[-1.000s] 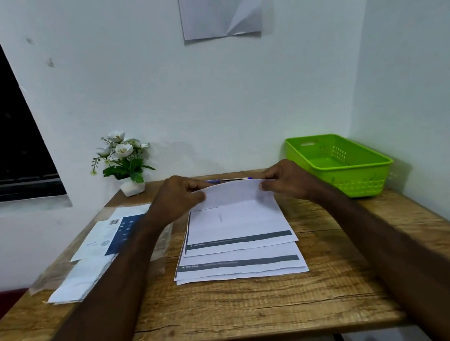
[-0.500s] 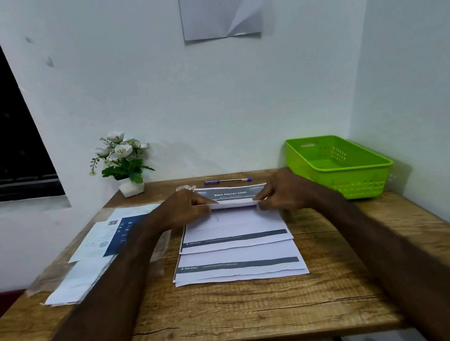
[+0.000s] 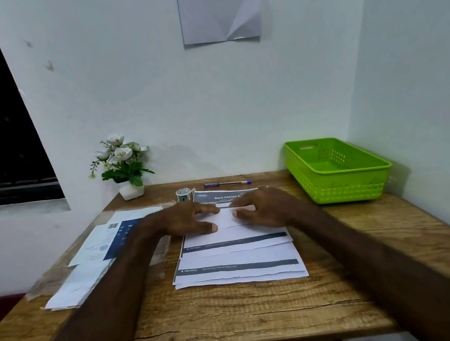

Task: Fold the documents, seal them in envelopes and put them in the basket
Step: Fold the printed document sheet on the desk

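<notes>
Both hands pressed flat on the paper at centre frame.

I saw the table, the basket at right, the folded paper; left hand and right hand lay open-fingered, gripping nothing.

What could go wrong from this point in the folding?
1. Both hands, left hand and right hand, press the folded top sheet on a loose, uneven document stack; the sheets underneath may slide, skewing the crease.
2. The tape roll and pen lie just behind the stack and could be knocked.
3. The envelopes lie under the left forearm and may get dragged.
</notes>
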A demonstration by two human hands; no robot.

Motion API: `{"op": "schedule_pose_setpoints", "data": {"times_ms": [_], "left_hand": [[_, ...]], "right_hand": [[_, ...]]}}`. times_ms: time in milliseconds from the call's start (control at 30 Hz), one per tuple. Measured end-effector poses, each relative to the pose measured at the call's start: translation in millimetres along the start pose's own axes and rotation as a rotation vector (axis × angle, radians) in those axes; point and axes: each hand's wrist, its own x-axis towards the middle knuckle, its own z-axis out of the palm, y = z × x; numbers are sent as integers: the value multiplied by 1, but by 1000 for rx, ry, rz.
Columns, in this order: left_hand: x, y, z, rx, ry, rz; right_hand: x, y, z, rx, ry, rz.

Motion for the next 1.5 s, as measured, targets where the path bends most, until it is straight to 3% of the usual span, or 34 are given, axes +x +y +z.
{"op": "schedule_pose_setpoints", "data": {"times_ms": [267, 433, 800, 933, 1100, 1200, 1500], "left_hand": [[-1, 1, 0, 72, -62, -25], [-1, 2, 2, 50, -140, -40], [1, -1, 3, 27, -149, -27], [2, -2, 3, 37, -114, -12], [5, -2, 2, -73, 90, 22], [8, -3, 5, -76, 131, 15], [10, -8, 6, -164, 214, -32]], "right_hand": [[3, -23, 13, 1, -160, -74], [1, -16, 5, -1, -256, -4], [-4, 27, -31, 101, -382, 207], [-5, 46, -28, 93, -267, 172], [-1, 51, -14, 125, 5, 68], [5, 54, -5, 204, 94, 66], [4, 38, -1, 207, 28, 190]]}}
